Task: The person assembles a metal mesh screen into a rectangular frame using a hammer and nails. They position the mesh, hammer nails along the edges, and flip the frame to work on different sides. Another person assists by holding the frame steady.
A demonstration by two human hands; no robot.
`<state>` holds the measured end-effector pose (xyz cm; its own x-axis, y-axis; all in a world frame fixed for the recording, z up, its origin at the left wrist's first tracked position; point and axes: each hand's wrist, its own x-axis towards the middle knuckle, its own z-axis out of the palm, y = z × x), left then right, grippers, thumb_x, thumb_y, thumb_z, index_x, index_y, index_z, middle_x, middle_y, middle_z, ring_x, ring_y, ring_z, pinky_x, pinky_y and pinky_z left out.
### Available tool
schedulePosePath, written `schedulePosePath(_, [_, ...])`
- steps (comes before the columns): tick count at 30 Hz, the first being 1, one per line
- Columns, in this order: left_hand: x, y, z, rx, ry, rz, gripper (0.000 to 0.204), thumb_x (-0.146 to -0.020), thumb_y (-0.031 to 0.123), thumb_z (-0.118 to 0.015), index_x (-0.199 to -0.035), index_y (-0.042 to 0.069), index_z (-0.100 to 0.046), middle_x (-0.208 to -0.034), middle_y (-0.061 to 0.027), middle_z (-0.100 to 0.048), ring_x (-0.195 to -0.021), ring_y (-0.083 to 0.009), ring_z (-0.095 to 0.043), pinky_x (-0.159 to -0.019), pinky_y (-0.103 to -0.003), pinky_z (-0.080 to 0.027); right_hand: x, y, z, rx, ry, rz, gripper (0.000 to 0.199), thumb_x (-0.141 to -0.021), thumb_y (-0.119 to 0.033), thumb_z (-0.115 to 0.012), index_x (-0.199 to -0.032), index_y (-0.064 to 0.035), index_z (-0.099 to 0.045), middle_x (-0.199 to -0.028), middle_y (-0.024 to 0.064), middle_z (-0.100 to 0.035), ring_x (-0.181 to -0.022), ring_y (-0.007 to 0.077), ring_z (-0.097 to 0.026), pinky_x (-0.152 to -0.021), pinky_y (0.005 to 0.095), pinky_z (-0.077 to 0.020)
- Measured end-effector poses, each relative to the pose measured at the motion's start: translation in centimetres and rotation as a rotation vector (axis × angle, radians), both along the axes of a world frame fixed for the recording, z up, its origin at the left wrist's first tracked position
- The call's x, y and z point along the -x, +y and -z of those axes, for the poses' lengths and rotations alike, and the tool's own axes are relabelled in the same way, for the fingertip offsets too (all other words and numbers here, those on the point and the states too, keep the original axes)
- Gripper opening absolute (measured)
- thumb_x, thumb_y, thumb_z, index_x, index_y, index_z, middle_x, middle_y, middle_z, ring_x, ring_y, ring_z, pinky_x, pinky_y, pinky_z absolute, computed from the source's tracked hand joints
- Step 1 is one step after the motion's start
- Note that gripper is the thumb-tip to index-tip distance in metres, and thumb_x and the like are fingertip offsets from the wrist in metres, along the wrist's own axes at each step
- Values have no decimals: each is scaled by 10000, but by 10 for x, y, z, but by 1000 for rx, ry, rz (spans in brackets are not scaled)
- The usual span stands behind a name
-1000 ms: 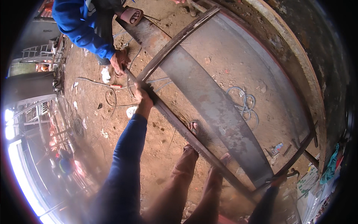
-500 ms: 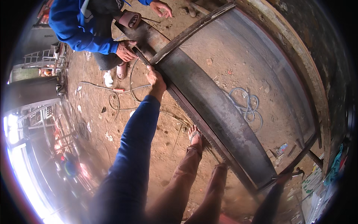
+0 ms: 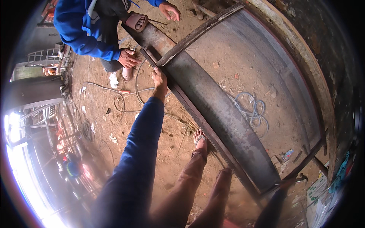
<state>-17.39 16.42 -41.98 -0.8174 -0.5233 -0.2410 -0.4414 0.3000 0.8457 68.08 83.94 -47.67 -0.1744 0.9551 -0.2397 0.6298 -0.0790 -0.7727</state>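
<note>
A tangle of cable [image 3: 125,99] lies on the dirt ground [image 3: 114,125] at the left. Above it a co-worker in a blue jacket [image 3: 81,32] crouches, one co-worker's hand [image 3: 128,59] resting just beside the corner of a large metal mesh frame [image 3: 243,95] that lies flat on the ground. The person's left hand [image 3: 159,79], on a blue-sleeved arm, rests on the frame's near rail close to that corner; its fingers [image 3: 156,72] are together and curled over the rail's edge, not spread. Their sandalled foot [image 3: 200,137] stands beside the same rail lower down. A coil of blue rope [image 3: 253,110] shows through the mesh. The right hand is out of sight.
</note>
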Motion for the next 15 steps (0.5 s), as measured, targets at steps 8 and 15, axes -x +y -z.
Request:
schedulePosePath(8, [-4, 9, 14, 72, 200, 151, 710, -1193, 605, -336, -1281, -53, -589, -1127, -311, -622, -1018, -439, -577, -993, -516, -468, 51, -46, -82, -337, -446, -173, 750, -1143, -487, -608, -1535, 136, -463, -1511, 348, -606, -1340, 462, -657, -1145, 523, -535])
schedulePosePath(15, [-12, -3, 13, 11, 173, 86, 644, -1213, 555, -333, -1261, -37, -583, -1102, -309, -622, -999, -439, -567, -979, -507, -464, 269, -291, -191, 157, 113, -96, 615, -1068, -507, -750, -1299, 26, -551, -955, 135, -656, -674, 198, -623, -574, 361, -540])
